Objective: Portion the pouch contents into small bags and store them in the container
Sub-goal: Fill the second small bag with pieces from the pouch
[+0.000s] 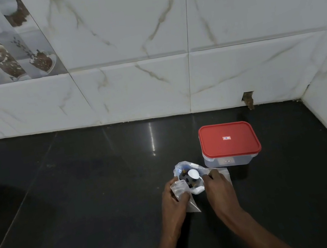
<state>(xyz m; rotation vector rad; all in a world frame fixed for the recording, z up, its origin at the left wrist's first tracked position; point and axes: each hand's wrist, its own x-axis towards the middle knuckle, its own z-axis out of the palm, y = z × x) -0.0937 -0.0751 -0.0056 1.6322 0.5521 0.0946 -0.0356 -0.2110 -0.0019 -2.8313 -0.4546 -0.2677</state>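
1. A person's two bare hands work over a dark countertop, seen from above by a head-worn camera, in front of marble-patterned wall tiles.
2. The small bag, clear plastic, lies with its long axis on a diagonal. Its mouth is up and away beside the pouch, and its bottom corner points down toward the viewer's right.
3. The pouch stands crumpled between the hands, touching the small bag. Its mouth gapes upward toward the camera, with dark pieces visible inside.
4. The left hand grips the small bag near its mouth, fingers curled round the plastic and thumb pressed across the front.
5. The right hand is closed in a pinch, thumb and forefinger together at the pouch's right edge. They appear to hold a spoon, whose pale oval bowl sits over the pouch opening. The handle is hidden by the fingers.
6. A flat clear bag lies on the countertop under and behind the right hand.
7. The container stands just beyond the right hand, near the back wall, its long axis roughly parallel to that wall. Its red lid is on.
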